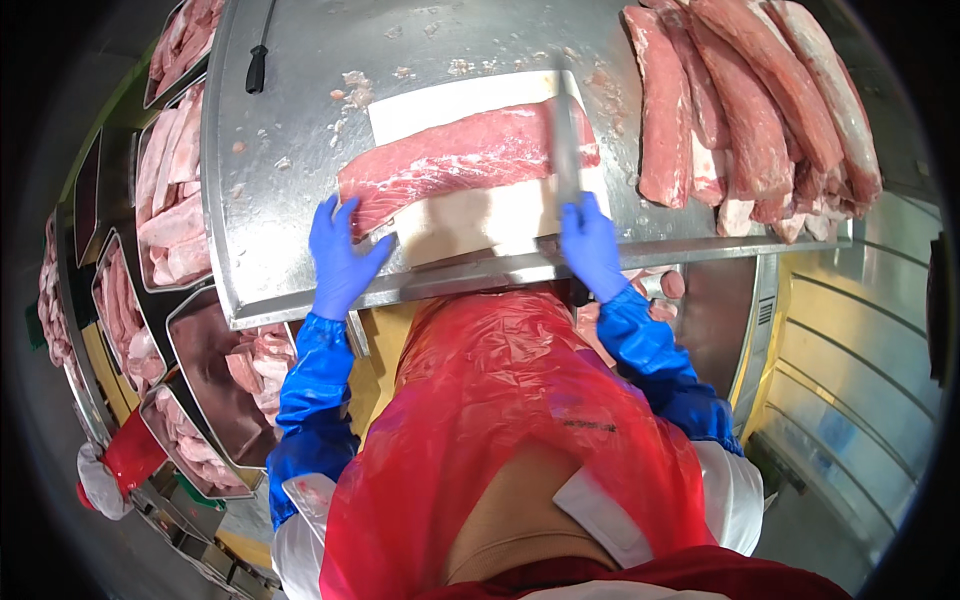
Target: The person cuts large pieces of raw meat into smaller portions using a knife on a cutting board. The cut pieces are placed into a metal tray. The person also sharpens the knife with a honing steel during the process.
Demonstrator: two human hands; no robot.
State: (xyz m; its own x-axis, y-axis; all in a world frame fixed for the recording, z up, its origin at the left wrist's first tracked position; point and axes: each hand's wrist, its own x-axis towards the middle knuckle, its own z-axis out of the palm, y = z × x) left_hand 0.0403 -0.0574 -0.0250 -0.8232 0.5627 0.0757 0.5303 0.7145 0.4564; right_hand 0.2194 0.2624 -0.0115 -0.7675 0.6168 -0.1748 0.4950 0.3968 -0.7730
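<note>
A long pink loin of meat (460, 160) lies on a pale cutting board (470, 227) on the steel table (280, 150). My left hand (343, 255), in a blue glove, is open, fingers spread at the loin's left end; whether they touch it is hard to tell. My right hand (585, 242), also gloved, is closed on the handle of a knife (562, 130), whose motion-blurred blade points away from me, upright in the picture over the right part of the loin.
Several long loins (755, 110) are piled at the table's right. A steel honing rod with black handle (257, 68) lies at back left. Steel bins of meat (170, 230) stand along the left. Another person in red and white (110, 465) is at lower left.
</note>
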